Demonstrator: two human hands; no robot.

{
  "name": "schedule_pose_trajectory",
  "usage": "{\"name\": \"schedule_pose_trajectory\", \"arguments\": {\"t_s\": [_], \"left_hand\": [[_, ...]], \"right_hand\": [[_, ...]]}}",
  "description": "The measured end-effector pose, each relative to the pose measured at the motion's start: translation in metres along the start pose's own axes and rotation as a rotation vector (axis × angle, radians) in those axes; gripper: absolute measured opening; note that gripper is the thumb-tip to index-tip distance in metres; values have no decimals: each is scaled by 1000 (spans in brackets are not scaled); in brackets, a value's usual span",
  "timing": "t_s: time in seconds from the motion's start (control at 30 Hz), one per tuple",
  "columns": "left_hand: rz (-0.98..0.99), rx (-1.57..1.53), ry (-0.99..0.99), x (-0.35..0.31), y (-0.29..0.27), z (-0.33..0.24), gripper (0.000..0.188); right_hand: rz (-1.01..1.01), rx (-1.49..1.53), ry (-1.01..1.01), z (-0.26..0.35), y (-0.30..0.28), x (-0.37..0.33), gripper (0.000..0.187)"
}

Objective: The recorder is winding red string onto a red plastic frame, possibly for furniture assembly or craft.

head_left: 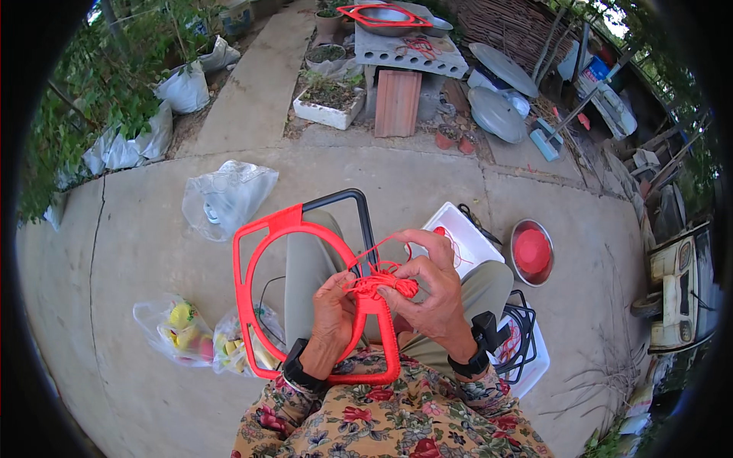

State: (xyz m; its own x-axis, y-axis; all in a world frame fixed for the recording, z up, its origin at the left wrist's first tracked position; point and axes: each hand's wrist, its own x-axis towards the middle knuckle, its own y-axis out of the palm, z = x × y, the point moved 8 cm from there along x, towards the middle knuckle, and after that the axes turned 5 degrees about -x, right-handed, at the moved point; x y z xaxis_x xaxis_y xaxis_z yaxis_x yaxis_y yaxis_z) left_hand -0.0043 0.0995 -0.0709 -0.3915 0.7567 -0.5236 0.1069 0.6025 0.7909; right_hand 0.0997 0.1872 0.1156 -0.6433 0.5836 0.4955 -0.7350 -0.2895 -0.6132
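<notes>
A squarish frame (252, 284) with a round ring inside it rests over my lap. Red cord covers most of it, while a bare black tube (356, 200) forms its upper right corner. At the frame's right side is a looped bundle of red cord (398, 285). My left hand (334, 309) pinches the cord strands beside the ring, fingers closed. On the other side, my right hand (434, 296) grips the bundle between thumb and fingers, with a loose strand lifted over its index finger. The exact fingertip contact is partly hidden.
To my right stand a white tray (482, 252), a metal bowl (516, 279) with something red inside, and a bin (540, 359) holding black frames. Plastic bags (174, 324) lie at left, another bag (229, 200) ahead. Farther off is a concrete block (412, 61) bearing a red frame.
</notes>
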Motion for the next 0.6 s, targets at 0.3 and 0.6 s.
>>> {"name": "schedule_pose_trajectory", "arguments": {"t_s": [0.3, 0.6], "left_hand": [[-65, 21, 59, 1, 1, -1, 11], [-11, 71, 170, -2, 10, -8, 13]], "right_hand": [[-167, 758, 297, -39, -21, -21, 21], [49, 1191, 820, -74, 25, -48, 16]]}}
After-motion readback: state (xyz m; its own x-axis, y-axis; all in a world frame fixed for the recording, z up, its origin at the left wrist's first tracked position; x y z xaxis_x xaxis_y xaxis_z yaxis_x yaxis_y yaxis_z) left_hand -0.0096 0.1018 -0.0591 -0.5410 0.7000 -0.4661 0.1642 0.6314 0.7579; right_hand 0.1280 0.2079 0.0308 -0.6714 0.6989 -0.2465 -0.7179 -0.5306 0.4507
